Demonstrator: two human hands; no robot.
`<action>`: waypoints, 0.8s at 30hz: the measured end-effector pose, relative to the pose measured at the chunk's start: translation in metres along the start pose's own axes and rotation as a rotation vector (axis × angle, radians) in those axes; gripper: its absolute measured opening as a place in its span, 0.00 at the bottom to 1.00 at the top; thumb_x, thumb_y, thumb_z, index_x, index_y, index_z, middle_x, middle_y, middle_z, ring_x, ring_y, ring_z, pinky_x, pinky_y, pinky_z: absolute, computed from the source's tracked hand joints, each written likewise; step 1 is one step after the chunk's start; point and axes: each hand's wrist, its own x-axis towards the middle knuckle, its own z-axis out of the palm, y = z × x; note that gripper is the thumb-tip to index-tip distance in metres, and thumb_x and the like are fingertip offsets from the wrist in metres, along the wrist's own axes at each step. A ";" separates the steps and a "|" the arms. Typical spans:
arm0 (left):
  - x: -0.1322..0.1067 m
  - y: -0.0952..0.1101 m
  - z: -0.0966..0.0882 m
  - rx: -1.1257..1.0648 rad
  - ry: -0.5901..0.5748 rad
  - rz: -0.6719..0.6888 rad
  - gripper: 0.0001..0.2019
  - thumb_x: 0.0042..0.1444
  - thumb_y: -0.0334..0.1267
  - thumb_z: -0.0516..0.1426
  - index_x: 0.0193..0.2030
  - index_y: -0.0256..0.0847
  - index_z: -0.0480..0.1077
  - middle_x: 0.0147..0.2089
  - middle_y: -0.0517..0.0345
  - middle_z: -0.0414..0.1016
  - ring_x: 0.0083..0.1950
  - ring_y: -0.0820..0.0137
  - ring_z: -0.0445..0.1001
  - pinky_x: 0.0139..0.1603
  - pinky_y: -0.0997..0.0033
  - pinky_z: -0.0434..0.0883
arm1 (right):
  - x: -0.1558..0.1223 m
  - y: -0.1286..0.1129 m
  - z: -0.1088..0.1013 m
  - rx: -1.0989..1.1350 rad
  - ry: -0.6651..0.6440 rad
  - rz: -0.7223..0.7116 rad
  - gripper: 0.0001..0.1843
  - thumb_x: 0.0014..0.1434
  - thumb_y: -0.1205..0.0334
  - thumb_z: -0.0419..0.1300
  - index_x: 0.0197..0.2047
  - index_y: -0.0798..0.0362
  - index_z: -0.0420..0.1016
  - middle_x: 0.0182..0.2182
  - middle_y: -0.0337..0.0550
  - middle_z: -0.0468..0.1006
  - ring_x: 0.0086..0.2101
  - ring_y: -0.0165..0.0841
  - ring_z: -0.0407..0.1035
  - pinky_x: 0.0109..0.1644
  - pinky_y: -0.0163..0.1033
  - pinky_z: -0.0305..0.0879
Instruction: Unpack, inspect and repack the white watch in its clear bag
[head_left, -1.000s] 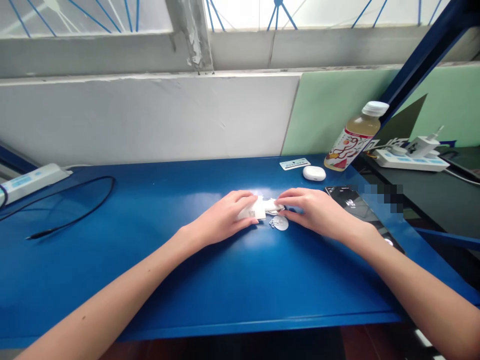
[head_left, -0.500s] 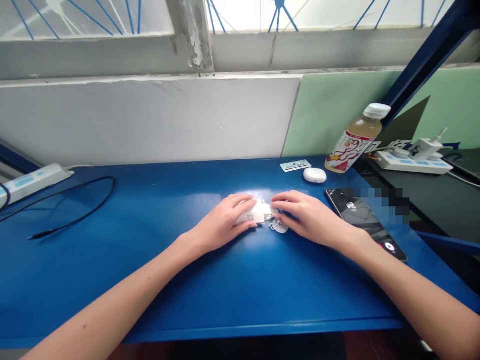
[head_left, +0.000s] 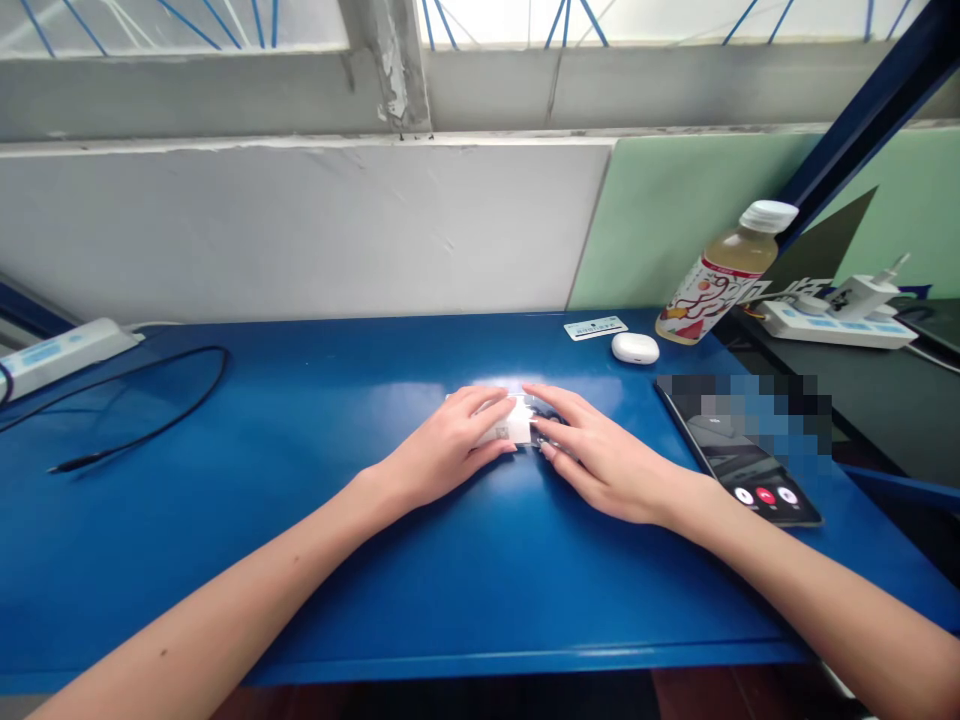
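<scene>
My left hand [head_left: 461,440] is closed around a small white box [head_left: 516,425] that lies on the blue table [head_left: 360,590]. Some printing shows on the box's right-hand end, and my fingers cover much of the rest. My right hand [head_left: 596,450] is at that right end, fingers bent a little and apart, tips at or very near the box. Between the box and my right fingers is a dark, shiny patch I cannot make out. Whatever lies under that palm is hidden.
Right of my hands lies a lit phone [head_left: 742,450]. Behind it stand a white earbud case [head_left: 635,348], a printed card [head_left: 596,328] and a drink bottle [head_left: 724,275]. Power strips [head_left: 71,352] sit at both sides, and a black cable [head_left: 172,425] curls at left.
My right hand has spread its fingers and shifted slightly over the box's right end. The white piece and round pale item seen there before are now out of sight. The view has shifted slightly.
</scene>
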 end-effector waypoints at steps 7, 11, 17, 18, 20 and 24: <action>0.001 0.006 -0.009 0.098 -0.205 0.017 0.26 0.69 0.47 0.51 0.69 0.37 0.56 0.69 0.39 0.61 0.71 0.51 0.57 0.69 0.44 0.56 | -0.002 0.003 -0.003 0.008 -0.085 0.021 0.20 0.68 0.61 0.50 0.58 0.58 0.71 0.67 0.62 0.59 0.68 0.50 0.48 0.66 0.60 0.58; 0.000 0.009 -0.012 0.134 -0.266 -0.045 0.24 0.72 0.45 0.44 0.71 0.41 0.54 0.72 0.46 0.57 0.73 0.52 0.51 0.70 0.42 0.52 | -0.003 0.011 -0.006 -0.037 -0.047 0.071 0.21 0.67 0.62 0.52 0.60 0.57 0.71 0.65 0.62 0.63 0.67 0.52 0.52 0.64 0.61 0.61; -0.002 0.011 -0.009 0.174 -0.265 -0.087 0.24 0.72 0.46 0.43 0.71 0.42 0.54 0.73 0.45 0.54 0.75 0.51 0.46 0.69 0.43 0.51 | -0.002 0.018 -0.010 -0.105 0.111 0.166 0.13 0.66 0.62 0.54 0.40 0.55 0.81 0.52 0.55 0.78 0.59 0.51 0.65 0.60 0.59 0.67; -0.002 0.011 -0.009 0.185 -0.266 -0.093 0.24 0.72 0.47 0.43 0.71 0.42 0.54 0.73 0.44 0.54 0.75 0.51 0.46 0.69 0.43 0.51 | -0.001 0.016 -0.010 -0.073 0.109 0.164 0.13 0.66 0.62 0.54 0.39 0.53 0.81 0.49 0.52 0.80 0.57 0.50 0.67 0.58 0.57 0.68; -0.001 0.012 -0.009 0.197 -0.270 -0.101 0.24 0.72 0.46 0.43 0.70 0.40 0.54 0.72 0.41 0.54 0.75 0.50 0.46 0.69 0.44 0.52 | 0.000 0.012 -0.010 0.007 0.107 0.152 0.12 0.66 0.62 0.55 0.41 0.52 0.81 0.45 0.48 0.82 0.54 0.46 0.70 0.57 0.53 0.70; -0.002 0.012 -0.009 0.187 -0.272 -0.093 0.25 0.72 0.47 0.43 0.71 0.39 0.53 0.72 0.42 0.55 0.75 0.52 0.46 0.69 0.45 0.51 | 0.002 0.003 -0.007 0.091 0.128 0.115 0.13 0.66 0.60 0.56 0.49 0.52 0.78 0.47 0.48 0.82 0.51 0.43 0.72 0.56 0.51 0.71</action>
